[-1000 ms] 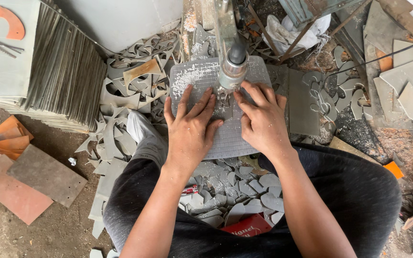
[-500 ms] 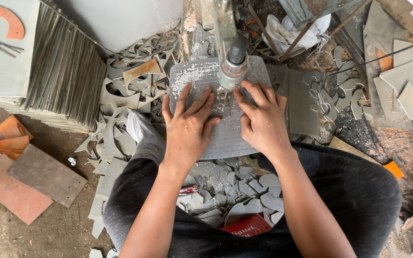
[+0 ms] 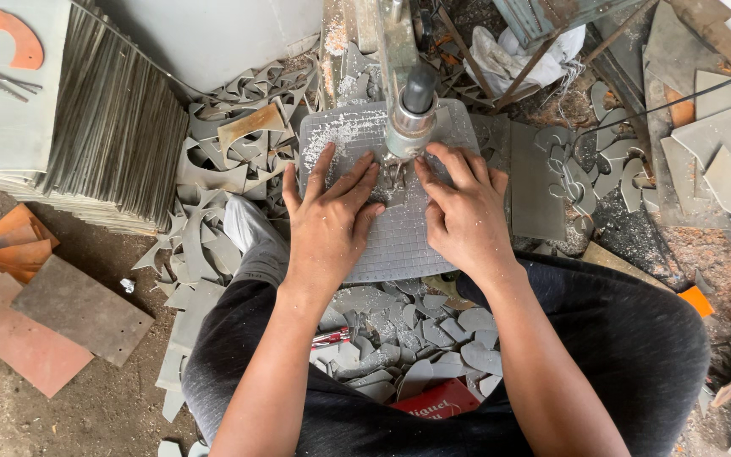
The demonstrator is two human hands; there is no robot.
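Both hands flat on a grey sheet piece (image 3: 399,245) lying on the small gridded saw table (image 3: 357,127), right under the vertical saw head (image 3: 412,110). Left hand (image 3: 332,224) palm down, fingers spread apart and pressed on the sheet, nothing clamped. Right hand (image 3: 467,216) the same, fingers splayed, tips close to the blade spot. The hands sit one on each side of the cut point, likely to keep the piece flat and steady. The piece itself is mostly covered, so its outline is hard to tell; what shows suggests its long axis runs away from the person toward the saw head, near edge at the table's front. Dust (image 3: 336,135) lies on the table. Grey offcuts (image 3: 230,152) are piled left, cut pieces (image 3: 416,338) heaped between the knees, stacked sheets (image 3: 112,135) far left.
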